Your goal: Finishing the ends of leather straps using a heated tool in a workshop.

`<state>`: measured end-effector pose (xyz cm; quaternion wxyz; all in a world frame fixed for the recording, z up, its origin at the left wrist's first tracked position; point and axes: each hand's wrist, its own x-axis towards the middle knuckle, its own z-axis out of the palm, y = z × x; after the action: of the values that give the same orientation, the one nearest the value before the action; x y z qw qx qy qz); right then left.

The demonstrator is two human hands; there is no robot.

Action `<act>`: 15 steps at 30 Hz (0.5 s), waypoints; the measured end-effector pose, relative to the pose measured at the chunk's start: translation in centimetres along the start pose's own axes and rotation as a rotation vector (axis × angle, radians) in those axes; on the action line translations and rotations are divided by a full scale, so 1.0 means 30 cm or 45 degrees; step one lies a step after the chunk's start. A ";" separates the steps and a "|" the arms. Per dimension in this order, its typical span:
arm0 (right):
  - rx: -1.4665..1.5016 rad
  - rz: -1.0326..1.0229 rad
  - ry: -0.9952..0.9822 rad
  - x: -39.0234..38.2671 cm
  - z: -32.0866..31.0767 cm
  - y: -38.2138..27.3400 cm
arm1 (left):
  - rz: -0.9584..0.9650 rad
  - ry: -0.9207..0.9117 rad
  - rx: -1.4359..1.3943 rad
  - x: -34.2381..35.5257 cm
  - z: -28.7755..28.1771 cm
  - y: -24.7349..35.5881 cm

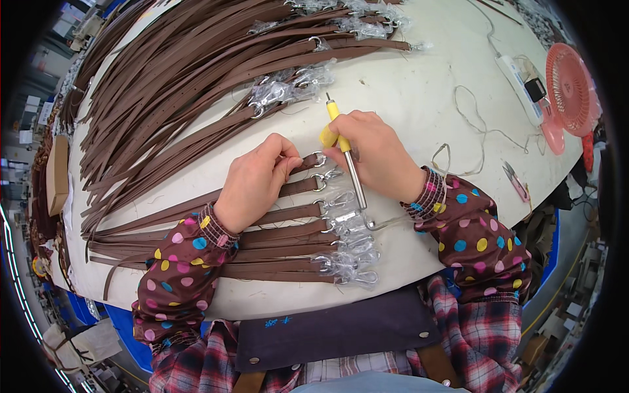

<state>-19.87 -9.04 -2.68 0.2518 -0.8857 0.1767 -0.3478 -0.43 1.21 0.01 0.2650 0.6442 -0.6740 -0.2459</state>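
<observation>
There are dozens of straps [298, 213], one yellow-handled tool [344, 142], one fan [571, 82].

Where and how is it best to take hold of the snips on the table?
Probably by the pinkish handles, coming from the near right side: the snips lie slanted, handles toward that side, while the metal blades point far and left, away from such a grip.
</observation>
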 end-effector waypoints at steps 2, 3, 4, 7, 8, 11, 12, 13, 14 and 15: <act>-0.031 0.019 -0.024 -0.001 -0.008 -0.003 | -0.027 -0.020 -0.026 0.006 -0.003 0.001; 0.075 0.097 0.037 -0.004 -0.008 -0.008 | -0.055 -0.042 -0.046 0.008 -0.004 0.000; 0.182 0.176 0.097 -0.007 -0.008 -0.016 | -0.058 -0.038 -0.050 0.011 -0.004 0.000; 0.806 0.466 0.028 0.001 -0.017 -0.069 | -0.090 -0.039 -0.182 0.011 -0.004 -0.005; 0.802 0.467 0.024 -0.003 -0.016 -0.068 | -0.087 -0.036 -0.195 0.011 -0.001 -0.007; 0.928 0.668 -0.071 -0.017 0.003 -0.060 | -0.073 -0.033 -0.205 0.010 0.003 -0.008; 0.870 0.606 0.003 -0.016 0.018 -0.063 | -0.062 -0.037 -0.198 0.010 0.003 -0.008; 0.813 0.544 0.076 -0.016 0.025 -0.066 | -0.063 -0.035 -0.201 0.011 0.004 -0.008; 0.814 0.544 0.072 -0.015 0.025 -0.068 | -0.063 -0.029 -0.205 0.010 0.005 -0.010; 0.712 0.531 0.050 -0.014 0.022 -0.071 | -0.063 -0.022 -0.208 0.010 0.006 -0.013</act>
<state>-19.41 -6.91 -2.10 0.5470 -0.7204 0.2564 -0.3406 -0.28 0.90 -0.35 0.3048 0.6347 -0.6379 -0.3121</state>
